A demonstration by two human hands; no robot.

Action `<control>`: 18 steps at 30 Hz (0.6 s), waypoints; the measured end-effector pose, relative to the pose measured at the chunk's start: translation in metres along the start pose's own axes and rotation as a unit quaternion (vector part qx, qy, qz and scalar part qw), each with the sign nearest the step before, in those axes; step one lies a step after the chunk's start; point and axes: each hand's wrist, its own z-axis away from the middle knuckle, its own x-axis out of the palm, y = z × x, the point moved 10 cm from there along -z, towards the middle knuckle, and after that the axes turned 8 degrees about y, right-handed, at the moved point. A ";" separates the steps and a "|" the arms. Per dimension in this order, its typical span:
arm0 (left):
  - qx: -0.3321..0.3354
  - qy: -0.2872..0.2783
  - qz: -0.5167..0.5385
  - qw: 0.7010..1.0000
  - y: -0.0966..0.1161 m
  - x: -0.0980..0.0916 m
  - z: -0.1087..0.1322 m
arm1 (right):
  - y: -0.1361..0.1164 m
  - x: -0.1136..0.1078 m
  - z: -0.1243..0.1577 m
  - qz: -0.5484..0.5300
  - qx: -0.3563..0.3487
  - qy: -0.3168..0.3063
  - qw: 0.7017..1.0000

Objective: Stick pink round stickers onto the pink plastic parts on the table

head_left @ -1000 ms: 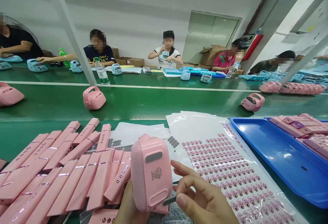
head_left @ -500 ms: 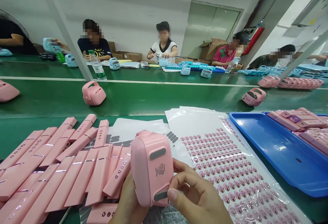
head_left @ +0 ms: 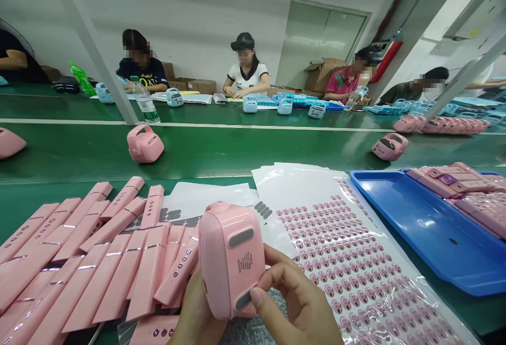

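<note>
A pink portable speaker [head_left: 233, 260] is tilted so that its base, with small dark print, faces right. My left hand [head_left: 200, 308] grips it from below and the left side; most of those fingers are hidden behind it. One grey oval foot pad [head_left: 241, 237] lies near the top of the base. At the lower end, my right hand [head_left: 292, 303] has thumb and index finger closed at the edge of another grey oval foot pad [head_left: 242, 300]. Sheets of grey oval pads [head_left: 263, 209] lie behind the speaker.
Pink panels [head_left: 114, 271] pile up at left. Sheets of round stickers [head_left: 348, 260] and a blue tray [head_left: 419, 234] lie right. Pink speakers [head_left: 145, 145] stand on the green belt [head_left: 253, 147]. Several co-workers sit opposite, with blue speakers [head_left: 284, 106] and a bottle [head_left: 146, 104].
The view shifts slightly; my hands keep almost the same hold on the speaker, with the thumb still at the lower pad. Across the belt, a co-worker sets down a blue speaker.
</note>
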 end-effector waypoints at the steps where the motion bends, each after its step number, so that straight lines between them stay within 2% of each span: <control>1: 0.006 -0.006 0.007 1.000 0.000 -0.002 -0.001 | 0.001 0.000 0.000 -0.010 -0.004 0.003 1.000; 4: 0.025 -0.030 -0.005 0.999 0.001 -0.002 0.000 | 0.012 0.005 -0.002 -0.108 0.024 -0.008 0.994; 6: 0.008 -0.056 -0.017 0.998 -0.003 0.004 0.001 | 0.018 0.013 -0.004 -0.188 0.054 -0.039 0.980; 8: -0.015 -0.077 -0.031 0.996 -0.007 0.011 0.002 | 0.017 0.018 -0.005 -0.216 0.051 -0.066 0.973; 10: -0.022 -0.072 -0.041 0.996 -0.007 0.012 0.001 | 0.010 0.017 -0.006 -0.174 0.021 -0.071 0.982; 13: -0.021 -0.024 -0.042 0.999 -0.006 0.001 -0.003 | -0.004 0.004 0.002 -0.034 -0.032 -0.050 0.998; 16: -0.001 0.015 -0.043 0.999 0.000 -0.012 -0.006 | -0.026 -0.017 0.028 0.096 -0.164 -0.037 0.981; 18: 0.012 0.047 -0.051 0.998 0.009 -0.018 -0.009 | -0.023 -0.030 0.051 0.129 -0.227 -0.056 0.964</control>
